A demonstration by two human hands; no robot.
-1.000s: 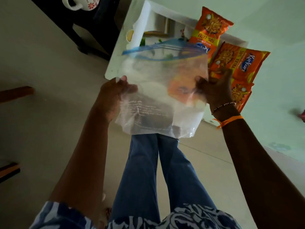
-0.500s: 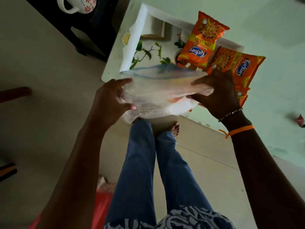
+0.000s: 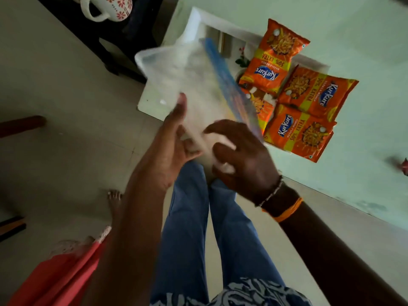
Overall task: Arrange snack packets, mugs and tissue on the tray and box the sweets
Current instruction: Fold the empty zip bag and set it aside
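Left grip (image 3: 176, 138) clamped on blurred clear bag (image 3: 194, 80) at centre; right grip (image 3: 240, 155) curled over its lower end, clamped or not impossible to tell. Four snack packets (image 3: 309, 91) lying on tray (image 3: 152, 102) at 2 o'clock

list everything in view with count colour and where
snack packets: 4, orange, overlapping on tray's right side
tray: 1, white, on table corner
table: 1, pale green, upper right
zip bag: 1, clear, blue strip, blurred, over tray
mug: 1, white with red flowers, top left
red scrap: 1, on table, far right
coral cloth: 1, bottom left
bare foot: 1, floor at left
legs: 2, blue jeans, bottom centre
left hand: 1, grips bag's lower end
right hand: 1, grips bag's lower end
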